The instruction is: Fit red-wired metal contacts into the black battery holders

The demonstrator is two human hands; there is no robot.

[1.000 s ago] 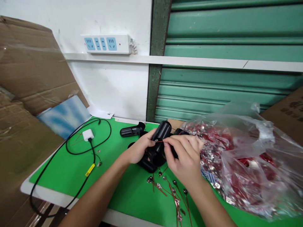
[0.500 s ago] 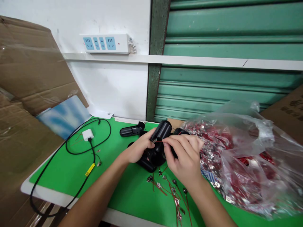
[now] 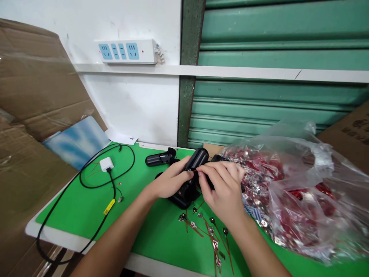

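A black plastic part (image 3: 199,157) with a rounded end is held in my left hand (image 3: 170,181), the thumb pressed on its near side. My right hand (image 3: 223,188) pinches a thin red wire (image 3: 195,171) between thumb and index finger, close to my left thumb. The wire's far end is hidden at my left thumb. More black parts lie beneath and behind my hands, partly covered. Another black handle-shaped part (image 3: 158,158) rests behind my left hand. Several small metal pieces with red wires (image 3: 211,231) are scattered on the green mat (image 3: 161,238) below my hands.
At the right, a clear plastic bag (image 3: 305,192) bulges with metal pieces and red wires. A black cable (image 3: 134,157) with a white block (image 3: 106,164) loops at the left. Cardboard (image 3: 37,77) stands far left; a power strip (image 3: 125,51) hangs on the wall.
My left thumb has moved forward and right over the black part, towards the wire. My right hand keeps its pinch and has shifted slightly left. The camera view has shifted slightly.
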